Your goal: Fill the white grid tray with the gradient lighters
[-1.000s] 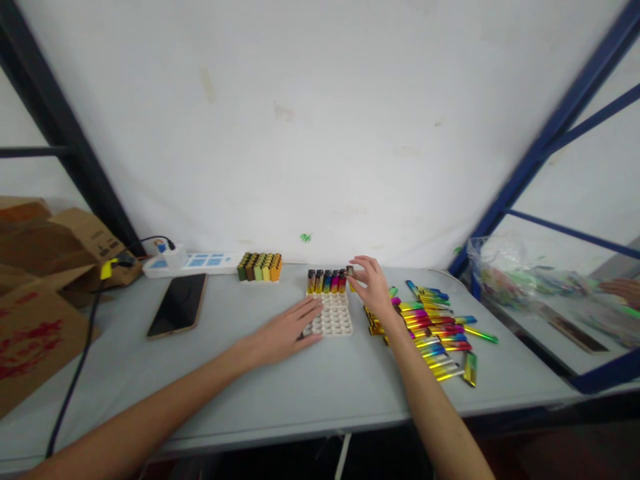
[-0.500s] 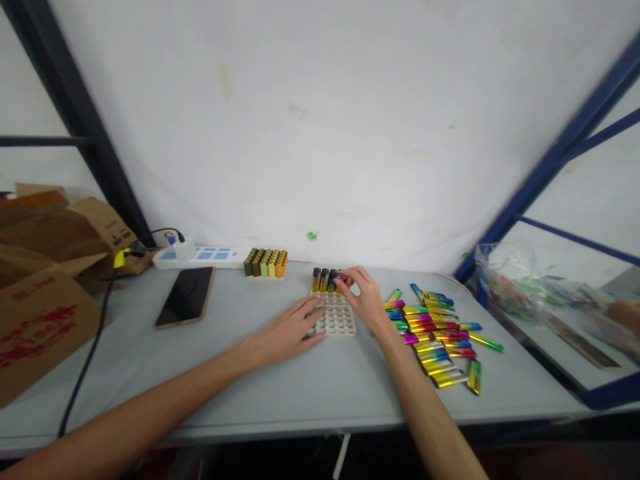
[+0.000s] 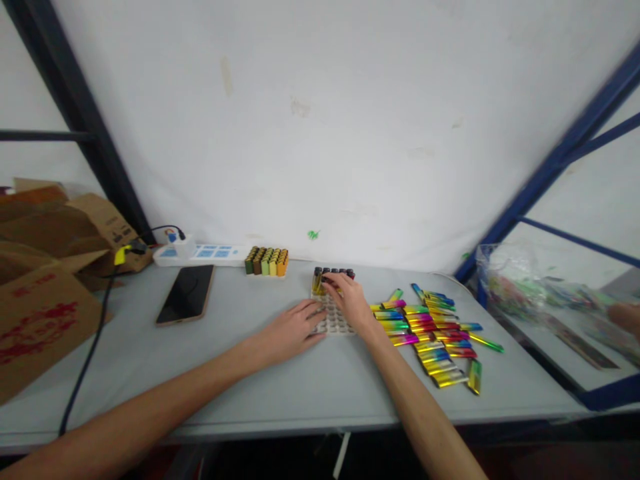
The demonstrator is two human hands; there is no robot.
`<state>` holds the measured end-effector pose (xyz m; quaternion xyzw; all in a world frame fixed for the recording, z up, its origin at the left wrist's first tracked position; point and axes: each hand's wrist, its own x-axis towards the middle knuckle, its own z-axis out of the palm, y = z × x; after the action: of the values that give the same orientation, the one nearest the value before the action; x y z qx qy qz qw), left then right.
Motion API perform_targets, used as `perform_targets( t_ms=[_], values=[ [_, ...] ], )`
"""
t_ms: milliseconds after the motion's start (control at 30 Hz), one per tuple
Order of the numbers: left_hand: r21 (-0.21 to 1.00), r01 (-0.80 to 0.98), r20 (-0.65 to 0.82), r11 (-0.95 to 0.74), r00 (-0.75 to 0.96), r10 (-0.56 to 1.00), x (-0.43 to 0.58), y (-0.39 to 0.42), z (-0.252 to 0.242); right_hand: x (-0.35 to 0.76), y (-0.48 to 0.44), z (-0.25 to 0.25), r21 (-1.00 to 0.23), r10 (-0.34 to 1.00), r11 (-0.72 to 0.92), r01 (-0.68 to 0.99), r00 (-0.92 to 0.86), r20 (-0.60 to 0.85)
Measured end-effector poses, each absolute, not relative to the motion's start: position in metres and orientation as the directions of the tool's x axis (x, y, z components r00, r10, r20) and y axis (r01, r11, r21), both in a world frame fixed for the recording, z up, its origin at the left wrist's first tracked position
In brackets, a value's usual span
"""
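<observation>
A white tray with rows of holes (image 3: 341, 325) lies on the table in front of me. Along its far row stand several shiny lighters (image 3: 317, 279) with dark tops. My left hand (image 3: 295, 328) rests with fingers spread at the tray's left edge. Over the far left part of the tray, my right hand (image 3: 349, 298) pinches a gold-coloured lighter, mostly hidden by the fingers and the lighters behind. To the right, a loose pile of metallic multicoloured lighters (image 3: 434, 337) lies flat beside my right forearm.
A filled block of green, brown and orange lighters (image 3: 267, 263) stands near the wall. Left of it are a white power strip (image 3: 220, 255), a phone (image 3: 186, 295), a black cable (image 3: 95, 340) and cardboard boxes (image 3: 45, 313). Plastic bags (image 3: 515, 280) lie past the blue frame (image 3: 545, 170).
My right hand has shifted left along the tray's far row. Another lighter top now shows at that row's right end. My left hand has stayed at the tray's edge.
</observation>
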<state>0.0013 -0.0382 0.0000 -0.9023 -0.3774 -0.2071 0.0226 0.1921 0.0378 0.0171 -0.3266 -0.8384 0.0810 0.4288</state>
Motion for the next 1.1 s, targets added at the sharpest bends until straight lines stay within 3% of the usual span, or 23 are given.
perform_targets(
  t_ms=[433,1100],
  values=[
    [0.109,0.702,0.359,-0.704,0.632,0.686,0.0012,-0.0402,0.0044,0.1907,0.0389,0.0134,-0.453,0.617,0.775,0.44,-0.378,0.69],
    [0.139,0.668,0.406,-0.731,0.634,0.658,-0.0003,-0.0406,0.0059,0.194,0.0413,0.0137,-0.48,0.626,0.78,0.403,-0.52,0.581]
  ],
)
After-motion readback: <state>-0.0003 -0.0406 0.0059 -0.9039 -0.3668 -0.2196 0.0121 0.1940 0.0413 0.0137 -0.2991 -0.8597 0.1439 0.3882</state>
